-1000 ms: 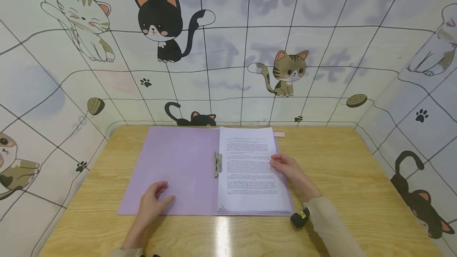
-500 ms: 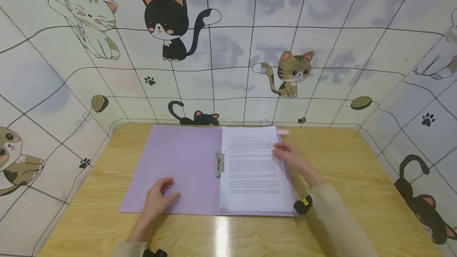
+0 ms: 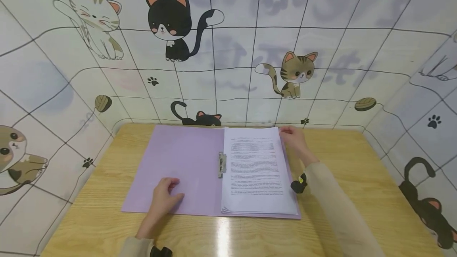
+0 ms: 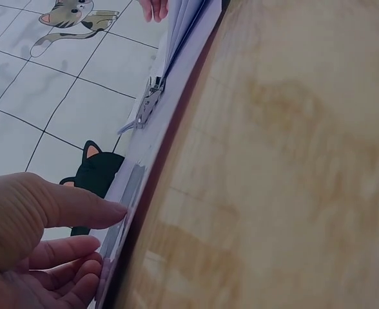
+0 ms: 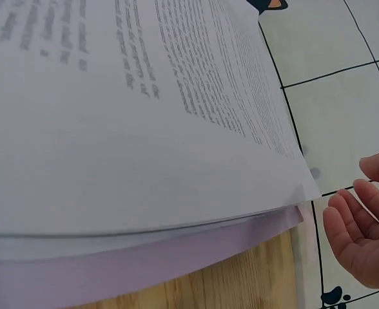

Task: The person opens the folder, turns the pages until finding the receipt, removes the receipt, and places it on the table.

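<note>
A purple folder (image 3: 175, 162) lies spread flat on the wooden table. Its right side bears a stack of printed paper sheets (image 3: 257, 169); a metal clip (image 3: 221, 165) sits along the spine at the stack's left edge. My right hand (image 3: 294, 140) is at the stack's upper right corner. In the right wrist view its loosely bent fingers (image 5: 347, 225) are just beyond the paper corner, with a gap between thumb and fingers. Over the lower part of the bare left cover, my left hand (image 3: 165, 197) is relaxed, fingers slightly bent, holding nothing.
Around the wooden table (image 3: 332, 162) stand white walls with a grid and cartoon cats (image 3: 169, 21). Black wrist cameras (image 3: 299, 183) are worn at both sleeves. The folder's far edge lies close to the back wall.
My right hand has moved up along the stack's right edge to its upper corner, where it now covers the pink tab seen earlier. My left hand stays over the left cover.
</note>
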Available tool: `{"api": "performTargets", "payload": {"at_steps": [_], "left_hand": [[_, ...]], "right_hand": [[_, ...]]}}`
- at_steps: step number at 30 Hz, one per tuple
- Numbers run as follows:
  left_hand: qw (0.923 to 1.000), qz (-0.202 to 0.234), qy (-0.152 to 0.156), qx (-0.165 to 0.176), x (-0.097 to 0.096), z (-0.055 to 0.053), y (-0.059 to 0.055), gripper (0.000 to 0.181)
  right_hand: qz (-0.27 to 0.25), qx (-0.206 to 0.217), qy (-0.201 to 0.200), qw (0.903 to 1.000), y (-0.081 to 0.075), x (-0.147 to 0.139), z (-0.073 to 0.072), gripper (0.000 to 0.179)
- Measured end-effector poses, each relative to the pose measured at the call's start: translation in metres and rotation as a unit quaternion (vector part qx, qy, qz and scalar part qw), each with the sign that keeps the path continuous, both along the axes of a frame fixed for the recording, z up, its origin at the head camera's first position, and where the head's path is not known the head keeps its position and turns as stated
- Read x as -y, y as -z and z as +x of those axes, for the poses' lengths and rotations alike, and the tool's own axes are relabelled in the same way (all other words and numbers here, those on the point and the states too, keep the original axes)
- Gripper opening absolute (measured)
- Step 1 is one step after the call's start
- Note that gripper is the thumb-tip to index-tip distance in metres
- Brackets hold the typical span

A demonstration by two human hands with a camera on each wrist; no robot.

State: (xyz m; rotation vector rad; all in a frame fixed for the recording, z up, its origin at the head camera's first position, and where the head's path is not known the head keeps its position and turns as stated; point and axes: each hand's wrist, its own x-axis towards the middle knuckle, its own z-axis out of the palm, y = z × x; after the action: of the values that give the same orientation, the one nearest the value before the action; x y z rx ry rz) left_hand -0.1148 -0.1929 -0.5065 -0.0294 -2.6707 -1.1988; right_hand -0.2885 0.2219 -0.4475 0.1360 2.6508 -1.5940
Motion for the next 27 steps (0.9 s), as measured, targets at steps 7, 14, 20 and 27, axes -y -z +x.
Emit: {"api": "performTargets", "payload": {"at_steps": [7,14,20,27], "left_hand": [[1.0000,-0.003,-0.001,0.007,0.000,0.001,-0.002,0.038],[0.9999,-0.006,0.006,-0.011,0.001,0.001,-0.002,0.039],[0.9999,0.001,0.009,-0.006,0.000,0.001,-0.003,0.040],[1.0000,0.002,0.003,0.001,0.000,0.001,-0.002,0.040]], "right_hand": [[0.059,-0.008,-0.018,0.9980,0.002,0.000,-0.018,0.041],[0.110,-0.009,-0.059,0.9922,0.007,0.001,-0.036,0.043],[0.196,-0.053,-0.101,0.9738,0.018,0.003,-0.047,0.026],[0.196,-0.030,-0.094,0.9756,0.015,0.012,-0.046,0.031]]}}
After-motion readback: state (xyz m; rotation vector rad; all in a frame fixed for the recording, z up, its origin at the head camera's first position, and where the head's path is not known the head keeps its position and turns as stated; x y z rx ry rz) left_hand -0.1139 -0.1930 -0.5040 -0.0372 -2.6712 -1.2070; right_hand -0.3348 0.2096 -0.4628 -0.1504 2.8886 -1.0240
